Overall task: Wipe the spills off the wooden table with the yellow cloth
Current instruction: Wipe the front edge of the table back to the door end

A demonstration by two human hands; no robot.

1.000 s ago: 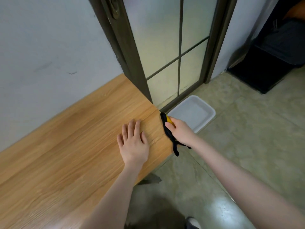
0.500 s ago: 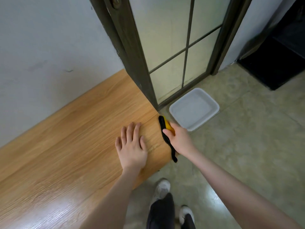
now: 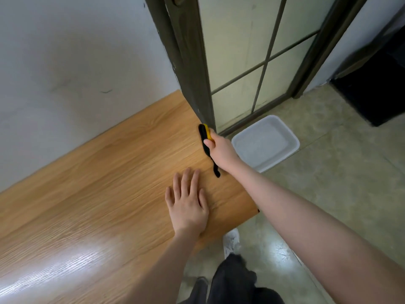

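The wooden table (image 3: 98,194) runs from the lower left up to the door frame. My right hand (image 3: 220,150) grips the yellow cloth (image 3: 205,137), which has a black edge, and holds it against the table's right end close to the far corner. A black strip of the cloth hangs down toward the near side. My left hand (image 3: 188,205) rests flat on the tabletop with its fingers spread, nearer to me than the cloth. No spill is visible on the wood.
A dark door frame (image 3: 186,62) with frosted glass panes stands right behind the table's far corner. A white plastic basin (image 3: 289,141) sits on the tiled floor just past the table's end. My leg and a white shoe (image 3: 231,242) are below the table's edge.
My right hand has slid the cloth along the table's end toward the door frame. The left hand stays flat on the table. The camera has shifted left and down.
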